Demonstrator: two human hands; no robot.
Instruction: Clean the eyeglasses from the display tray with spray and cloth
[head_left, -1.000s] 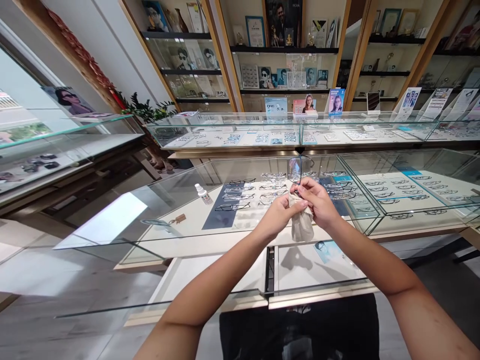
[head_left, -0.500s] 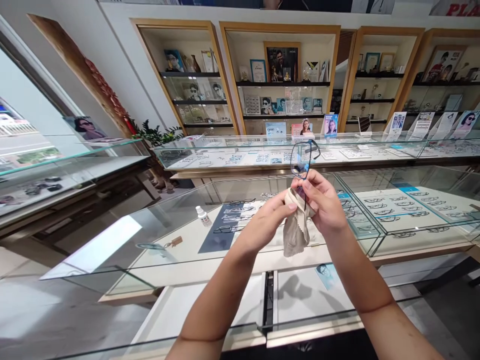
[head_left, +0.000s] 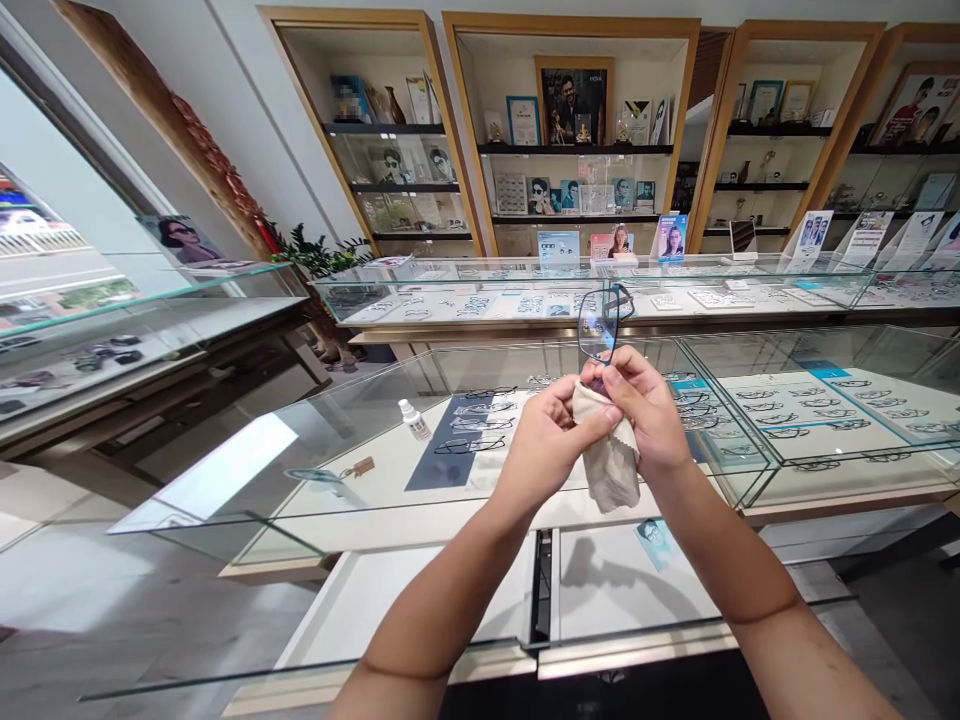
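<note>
A pair of dark-framed eyeglasses (head_left: pixel 598 325) is held on end above the glass counter, one lens up and a temple arm behind it. My right hand (head_left: pixel 651 408) pinches the frame near its middle, thumb towards me. My left hand (head_left: pixel 546 440) is closed on a beige cleaning cloth (head_left: pixel 611 470) with a zigzag edge. The cloth is folded around the lower lens, which it and my fingers mostly hide. Below the hands the loose end of the cloth hangs down.
On the glass display case (head_left: pixel 360 510) stand a small white spray bottle (head_left: pixel 414 420) and a tag with a brown end (head_left: pixel 361 467). Rows of eyeglasses (head_left: pixel 480 420) lie inside the case. Open drawers (head_left: pixel 622 600) are below. A further display counter (head_left: pixel 487 310) and wall shelves stand behind.
My left thumb has moved right across the cloth, and the cloth's hanging end has swung a little to the right. The view has shifted slightly; the right hand keeps its hold.
</note>
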